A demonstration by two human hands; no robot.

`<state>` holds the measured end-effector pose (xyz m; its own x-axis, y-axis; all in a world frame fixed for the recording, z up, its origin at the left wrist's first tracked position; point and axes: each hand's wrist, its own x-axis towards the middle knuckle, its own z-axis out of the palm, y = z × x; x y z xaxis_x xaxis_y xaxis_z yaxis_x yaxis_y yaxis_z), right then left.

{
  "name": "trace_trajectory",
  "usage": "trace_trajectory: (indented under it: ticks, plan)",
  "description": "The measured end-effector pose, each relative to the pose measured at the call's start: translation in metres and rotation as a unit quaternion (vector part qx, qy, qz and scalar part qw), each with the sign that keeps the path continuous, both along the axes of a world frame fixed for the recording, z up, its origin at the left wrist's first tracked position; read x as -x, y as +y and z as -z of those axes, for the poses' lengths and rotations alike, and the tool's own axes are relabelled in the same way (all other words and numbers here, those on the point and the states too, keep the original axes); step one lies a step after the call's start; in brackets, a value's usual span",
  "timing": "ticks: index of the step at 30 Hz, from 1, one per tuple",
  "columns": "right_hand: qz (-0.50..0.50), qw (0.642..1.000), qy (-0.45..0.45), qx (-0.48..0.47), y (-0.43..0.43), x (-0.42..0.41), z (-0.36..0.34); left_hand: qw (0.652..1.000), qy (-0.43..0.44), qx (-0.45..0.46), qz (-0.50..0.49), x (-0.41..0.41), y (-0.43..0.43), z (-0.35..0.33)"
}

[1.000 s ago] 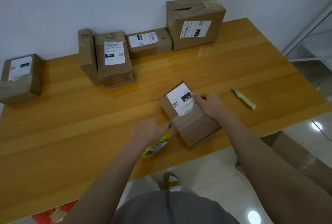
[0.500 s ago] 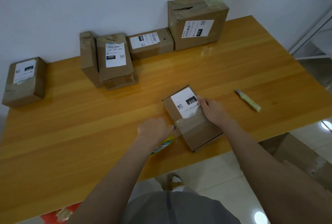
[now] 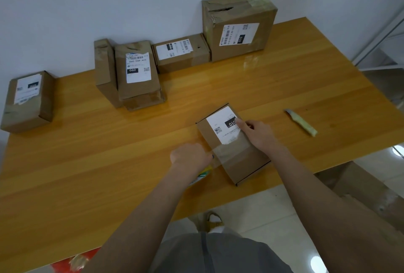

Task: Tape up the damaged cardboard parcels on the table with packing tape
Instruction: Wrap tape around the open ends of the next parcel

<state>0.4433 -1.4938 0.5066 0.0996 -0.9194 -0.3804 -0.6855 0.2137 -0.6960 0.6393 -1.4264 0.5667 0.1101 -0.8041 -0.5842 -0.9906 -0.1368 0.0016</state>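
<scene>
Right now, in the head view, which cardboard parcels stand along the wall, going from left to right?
Lone brown box with white label → narrow upright brown box → brown parcel labelled 060 → low brown box with white label → large torn brown box.

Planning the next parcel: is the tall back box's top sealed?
Torn open: the tall box has a ragged dark gap across its top.

Readable numbers, three spots
The label (image 3: 222,126) on the near parcel (image 3: 244,163) reads "010"; the leaning parcel (image 3: 140,91) says "060-06B A05" and "060"; the big box (image 3: 236,52) shows "010" sideways.
</scene>
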Motion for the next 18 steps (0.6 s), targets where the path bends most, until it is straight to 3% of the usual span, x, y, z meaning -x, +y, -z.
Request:
trace_trajectory:
  ticks: [2,7,14,18]
  plan:
    - [-0.007,1.000,0.016,0.002,0.000,0.000,0.000,1.000,0.007,-0.001,-0.004,-0.001,0.000,0.001]
    - [-0.053,0.983,0.156,0.085,0.001,0.000,0.004,0.999,0.021,-0.002,-0.033,-0.004,0.003,0.001]
    - [-0.055,0.963,0.192,0.181,-0.002,-0.034,-0.007,0.999,0.022,0.008,-0.027,-0.007,0.004,-0.002]
    - [-0.035,0.965,0.207,0.157,0.002,-0.059,0.002,0.998,0.037,0.008,-0.041,-0.010,0.005,-0.001]
